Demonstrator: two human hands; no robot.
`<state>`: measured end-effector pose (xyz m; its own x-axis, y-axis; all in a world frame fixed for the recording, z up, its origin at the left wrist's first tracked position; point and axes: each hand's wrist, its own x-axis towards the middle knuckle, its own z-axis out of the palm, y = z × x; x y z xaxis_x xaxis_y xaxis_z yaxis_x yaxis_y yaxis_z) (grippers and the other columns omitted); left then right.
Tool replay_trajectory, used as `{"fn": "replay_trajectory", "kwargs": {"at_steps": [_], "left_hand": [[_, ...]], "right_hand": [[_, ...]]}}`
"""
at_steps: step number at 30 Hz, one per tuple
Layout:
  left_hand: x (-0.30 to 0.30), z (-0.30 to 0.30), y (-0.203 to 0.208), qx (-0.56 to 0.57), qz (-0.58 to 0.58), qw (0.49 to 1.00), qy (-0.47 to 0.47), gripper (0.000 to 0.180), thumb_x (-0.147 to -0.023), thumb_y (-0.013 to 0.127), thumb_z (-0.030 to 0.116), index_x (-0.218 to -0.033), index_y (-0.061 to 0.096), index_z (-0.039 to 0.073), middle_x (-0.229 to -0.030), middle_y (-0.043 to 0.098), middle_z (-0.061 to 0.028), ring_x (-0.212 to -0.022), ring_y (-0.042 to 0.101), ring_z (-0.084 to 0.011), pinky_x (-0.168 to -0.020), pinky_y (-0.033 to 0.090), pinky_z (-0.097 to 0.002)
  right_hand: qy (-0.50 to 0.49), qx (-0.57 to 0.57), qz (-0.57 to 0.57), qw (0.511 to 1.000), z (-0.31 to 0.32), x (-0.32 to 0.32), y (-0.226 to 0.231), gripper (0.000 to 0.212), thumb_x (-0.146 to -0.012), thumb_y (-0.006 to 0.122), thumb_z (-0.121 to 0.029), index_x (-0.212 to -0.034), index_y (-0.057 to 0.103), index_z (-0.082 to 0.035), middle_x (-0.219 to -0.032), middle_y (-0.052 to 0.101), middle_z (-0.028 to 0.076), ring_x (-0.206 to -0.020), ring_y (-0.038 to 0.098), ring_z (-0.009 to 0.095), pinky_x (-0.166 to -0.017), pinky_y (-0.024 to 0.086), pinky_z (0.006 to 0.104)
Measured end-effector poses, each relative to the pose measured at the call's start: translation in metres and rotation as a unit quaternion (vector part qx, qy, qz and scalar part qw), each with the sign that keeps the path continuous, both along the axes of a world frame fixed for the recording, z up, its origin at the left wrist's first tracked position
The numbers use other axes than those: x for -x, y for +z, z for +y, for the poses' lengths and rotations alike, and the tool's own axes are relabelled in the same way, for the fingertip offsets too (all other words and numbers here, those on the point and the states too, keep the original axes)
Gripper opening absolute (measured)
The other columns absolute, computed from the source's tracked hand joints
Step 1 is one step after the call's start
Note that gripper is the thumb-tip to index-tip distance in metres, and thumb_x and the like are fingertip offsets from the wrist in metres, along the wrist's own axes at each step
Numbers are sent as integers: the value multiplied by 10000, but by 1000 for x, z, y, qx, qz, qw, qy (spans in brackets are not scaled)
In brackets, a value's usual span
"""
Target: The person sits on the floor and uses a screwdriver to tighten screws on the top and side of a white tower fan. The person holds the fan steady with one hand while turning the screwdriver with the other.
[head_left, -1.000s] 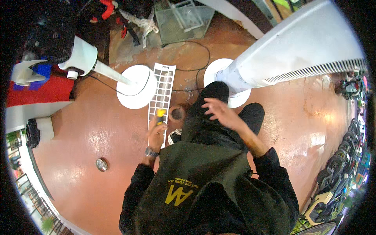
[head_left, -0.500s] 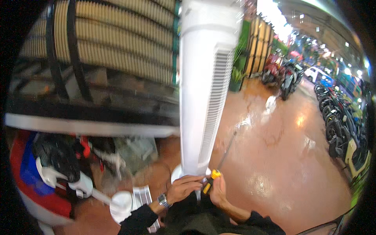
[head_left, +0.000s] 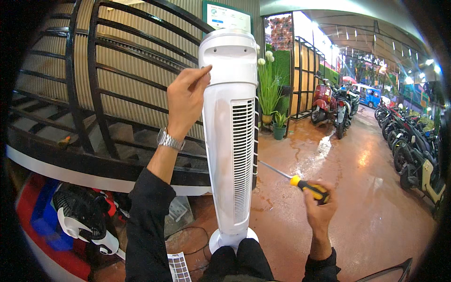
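A white tower fan stands upright in front of me on its round base, close to my knees. Near its top panel, my left hand is raised with thumb and fingertips pinched together; whatever they hold, if anything, is too small to make out. Two small dark holes show in the recess at the fan's top. My right hand is closed around the yellow and black handle of a screwdriver, to the right of the fan. Its long metal shaft points up and left, toward the slatted grille.
A raised platform with black metal railings is at left. Below it lies a white and black pedestal fan. A white grid panel rests by my left leg. Potted plants and parked motorbikes stand farther off at right.
My left hand has risen from the fan's lower part to beside its top. My right hand has moved right and up with the screwdriver, away from the fan. The view has steadied.
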<state>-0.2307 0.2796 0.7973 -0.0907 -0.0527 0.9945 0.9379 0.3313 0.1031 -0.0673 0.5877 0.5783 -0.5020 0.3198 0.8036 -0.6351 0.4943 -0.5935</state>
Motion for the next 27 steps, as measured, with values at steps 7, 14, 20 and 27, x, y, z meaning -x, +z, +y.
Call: {"fn": "replay_trajectory", "kwargs": {"at_steps": [7, 14, 20, 27], "left_hand": [[-13, 33, -26, -33, -171, 969, -175, 242, -991, 675, 95, -1180, 692, -56, -1065, 725, -114, -944, 702, -160, -876, 575, -286], [-27, 68, -28, -186, -302, 778, -518, 354, -1055, 573, 200, -1289, 499, -54, -1213, 619, -185, -1119, 650, -250, -992, 585, -291], [-24, 66, -41, -168, -303, 747, -567, 336, -1046, 588, 195, -1288, 543, -33, -1171, 619, -119, -1155, 623, -210, -1011, 575, -272], [-17, 55, -48, -143, -285, 716, -621, 301, -1041, 579, 116, -1310, 560, -18, -1187, 631, -107, -1111, 638, -169, -985, 583, -231]], "right_hand": [[23, 80, 336, 938, 0, -7, 76, 448, -992, 687, -233, -1320, 432, -67, -1131, 670, 206, -731, 656, 137, -474, 467, 184], [39, 61, 398, 914, -31, 14, 111, 499, -1009, 640, -359, -1312, 343, -98, -1122, 644, 221, -811, 696, 233, -459, 548, 238], [18, 74, 423, 903, -36, 22, 103, 479, -1020, 622, -360, -1325, 345, -116, -1121, 642, 225, -803, 694, 236, -466, 550, 230], [-3, 93, 415, 905, -34, 10, 103, 506, -1023, 612, -384, -1340, 345, -95, -1124, 642, 232, -761, 692, 232, -449, 537, 232]]}}
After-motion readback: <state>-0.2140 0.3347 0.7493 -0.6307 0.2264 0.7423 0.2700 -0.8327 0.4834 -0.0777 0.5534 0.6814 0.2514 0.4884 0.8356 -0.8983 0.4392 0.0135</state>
